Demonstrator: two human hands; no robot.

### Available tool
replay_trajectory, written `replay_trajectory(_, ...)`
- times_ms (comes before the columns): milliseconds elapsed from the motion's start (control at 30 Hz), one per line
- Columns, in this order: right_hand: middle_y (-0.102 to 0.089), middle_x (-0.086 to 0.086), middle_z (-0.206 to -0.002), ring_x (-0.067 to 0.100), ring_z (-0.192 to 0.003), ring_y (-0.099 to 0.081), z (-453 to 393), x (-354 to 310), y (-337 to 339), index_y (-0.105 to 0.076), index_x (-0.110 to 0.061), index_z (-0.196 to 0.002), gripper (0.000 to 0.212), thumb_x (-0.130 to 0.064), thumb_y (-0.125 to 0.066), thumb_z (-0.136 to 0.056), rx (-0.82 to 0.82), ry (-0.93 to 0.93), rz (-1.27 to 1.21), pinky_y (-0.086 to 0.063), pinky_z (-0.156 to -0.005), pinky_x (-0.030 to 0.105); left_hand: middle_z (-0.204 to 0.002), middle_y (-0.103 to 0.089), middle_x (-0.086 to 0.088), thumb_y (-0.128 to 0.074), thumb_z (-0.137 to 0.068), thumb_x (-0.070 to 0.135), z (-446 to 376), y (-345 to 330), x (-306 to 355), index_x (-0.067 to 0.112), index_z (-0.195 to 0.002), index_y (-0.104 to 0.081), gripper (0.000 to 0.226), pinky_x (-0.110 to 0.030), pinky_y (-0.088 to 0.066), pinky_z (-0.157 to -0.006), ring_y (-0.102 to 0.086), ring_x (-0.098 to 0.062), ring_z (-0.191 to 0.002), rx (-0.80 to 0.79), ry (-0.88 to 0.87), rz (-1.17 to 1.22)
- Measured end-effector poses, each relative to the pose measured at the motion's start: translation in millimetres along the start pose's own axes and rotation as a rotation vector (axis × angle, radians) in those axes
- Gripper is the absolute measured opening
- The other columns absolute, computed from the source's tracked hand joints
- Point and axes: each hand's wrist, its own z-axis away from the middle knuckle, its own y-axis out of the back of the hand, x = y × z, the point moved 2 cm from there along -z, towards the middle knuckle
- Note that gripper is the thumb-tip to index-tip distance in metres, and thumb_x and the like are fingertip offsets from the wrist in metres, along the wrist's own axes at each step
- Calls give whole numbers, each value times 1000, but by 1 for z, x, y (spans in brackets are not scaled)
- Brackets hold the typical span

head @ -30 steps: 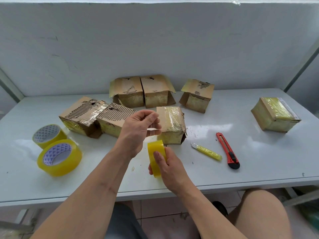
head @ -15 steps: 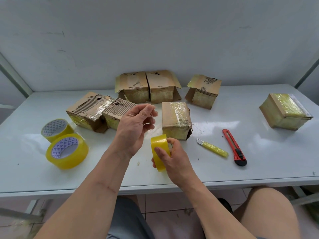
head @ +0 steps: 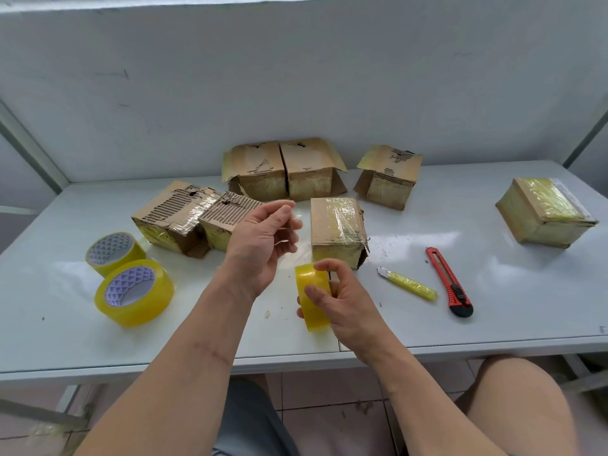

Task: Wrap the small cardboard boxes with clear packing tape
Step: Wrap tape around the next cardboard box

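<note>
7 small cardboard boxes sit on the white tabletop point(head: 493, 324). 1 taped box point(head: 337, 233) stands at the centre, just beyond both hands, with clear tape wrinkled over its top and front. 2 torn boxes point(head: 197, 218) with exposed corrugation lie touching each other to its left; the left hand point(head: 263, 245) partly covers the nearer 1. 2 boxes with open flaps point(head: 286, 169) stand side by side against the back wall, and 1 more flapped box point(head: 390, 176) stands just right of them. 1 wrapped box point(head: 544, 213) sits well apart at the far right.

The right hand point(head: 345, 304) holds a yellow-tinted tape roll point(head: 312, 296) upright on edge above the near part of the tabletop; its grip is clamped on the roll, thumb across the outer face and fingers curled over the top. The left hand is raised above and left of the roll, thumb and fingers bent toward each other; whether that grip pinches the clear tape end cannot be told.

2 larger tape rolls point(head: 131, 287) lie touching each other at the left. A small yellow-handled cutter point(head: 408, 284) and a red utility knife point(head: 449, 281) lie near each other to the right of the hands. A bare knee point(head: 526, 399) shows below the table edge.
</note>
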Motion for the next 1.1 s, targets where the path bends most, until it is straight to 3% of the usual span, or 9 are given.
replay_trajectory(133,-69,21,-110,31,-86,-75,1,-2,1,-53,-31,-110,19,-18,-61,-100,3,-14,1,-60,-82,46,-75,-69,-5,-56,-101,8,1,-5,7,11,-106,-69,14,-27,-51,-57,-58,-16,-63,-45,-118,-213)
replay_trajectory(267,-71,22,-103,30,-83,-75,1,0,1,-55,-24,-101,10,-17,-61,-100,44,-21,-30,-60,-81,49,-85,-74,5,-63,-99,17,-7,7,8,28,-139,-54,42,-29,-54,-86,-67,-3,-80,52,-308,-776)
replay_trajectory(333,-72,21,-101,31,-83,-75,2,0,1,-55,-22,-101,9,-17,-61,-100,48,-21,-51,-60,-80,48,-84,-73,3,-64,-98,14,0,12,2,30,-146,-45,55,-26,-54,-86,-68,-3,-79,85,-308,-743)
replay_trajectory(467,-71,22,-104,31,-85,-75,3,-1,2,-56,-23,-104,10,-17,-62,-99,40,-21,-56,-61,-78,44,-81,-67,-9,-57,-99,3,12,14,-9,22,-113,-59,24,-32,-59,-71,-68,-19,-73,62,-139,-303)
replay_trajectory(633,-71,18,-104,28,-85,-76,5,-3,3,-54,-25,-108,14,-18,-62,-99,26,-19,-38,-61,-77,40,-103,-63,-4,-66,-93,2,13,24,-15,17,-122,-62,33,-28,-53,-93,-61,-14,-98,-108,3,-364)
replay_trajectory(767,-70,18,-107,32,-87,-75,3,-1,1,-55,-30,-106,16,-19,-63,-99,15,-9,-16,-61,-82,46,-93,-60,5,-68,-94,8,10,22,-10,15,-116,-70,23,-6,-44,-79,-55,-2,-84,20,-431,-1012)
replay_trajectory(833,-69,16,-108,30,-88,-75,3,0,-1,-54,-33,-106,17,-20,-62,-99,12,-2,13,-61,-83,45,-94,-59,3,-69,-94,10,10,20,-14,8,-107,-76,15,-7,-43,-73,-53,-3,-81,42,-648,-1136)
replay_trajectory(933,-69,16,-110,31,-89,-75,3,2,0,-52,-38,-112,26,-20,-63,-98,11,16,2,-61,-85,48,-92,-60,9,-68,-94,14,14,19,-22,16,-96,-76,8,-12,-47,-73,-58,-5,-83,79,-632,-988)
replay_trajectory(1100,-65,17,-122,26,-90,-76,1,5,2,-33,-46,-138,59,-22,-67,-95,4,4,-4,-61,-84,38,-90,-73,2,-71,-84,22,27,11,-32,20,-94,-76,11,-24,-54,-86,-65,-12,-91,72,-175,-331)
